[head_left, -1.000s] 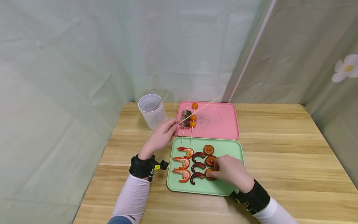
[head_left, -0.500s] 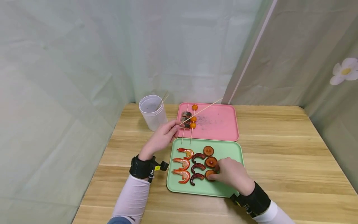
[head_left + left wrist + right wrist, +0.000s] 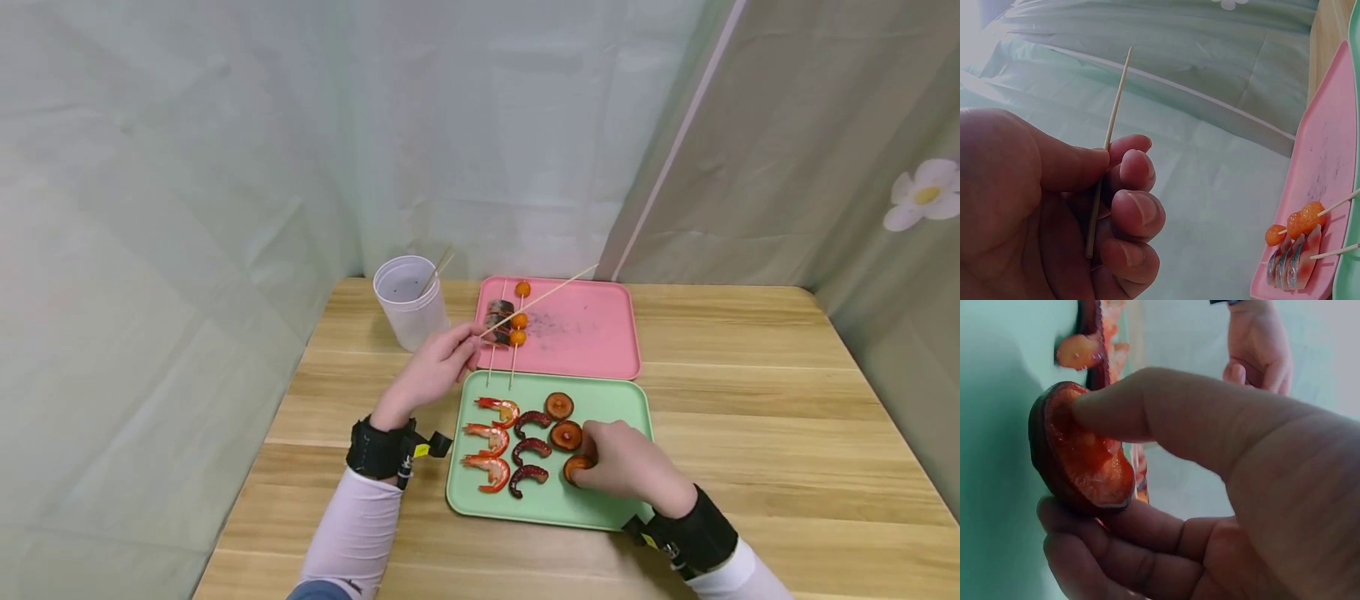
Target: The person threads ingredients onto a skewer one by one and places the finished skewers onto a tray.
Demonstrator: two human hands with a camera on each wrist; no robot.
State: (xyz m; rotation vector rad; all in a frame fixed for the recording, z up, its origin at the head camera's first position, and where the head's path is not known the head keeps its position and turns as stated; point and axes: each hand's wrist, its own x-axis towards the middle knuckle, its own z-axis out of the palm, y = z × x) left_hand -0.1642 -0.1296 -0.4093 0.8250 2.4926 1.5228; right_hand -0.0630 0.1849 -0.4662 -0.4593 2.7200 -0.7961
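Note:
My left hand (image 3: pixel 435 367) pinches a thin bamboo skewer (image 3: pixel 1117 97) between thumb and fingers; it slants up to the right over the pink tray (image 3: pixel 592 333). Low over the green tray (image 3: pixel 487 505), my right hand (image 3: pixel 633 467) holds a mushroom cap (image 3: pixel 1100 475), thumb on its reddish inner face, fingers underneath. The cap is tilted up on its side. Two more mushroom caps (image 3: pixel 558 406) lie just behind it. To their left are a column of dark red octopus tentacles (image 3: pixel 532 450) and one of shrimp (image 3: pixel 491 440).
On the pink tray's left side rest a skewer with orange balls (image 3: pixel 519 321) and one with fish slices (image 3: pixel 497 315); their lower ends reach over the green tray. A translucent cup (image 3: pixel 411 321) with a few skewers stands at the back left. Curtains (image 3: pixel 525 150) enclose the wooden table (image 3: pixel 765 400).
My right hand has tipped the nearest mushroom cap up from lying flat and shifted it slightly right. The left hand keeps the skewer in the same position.

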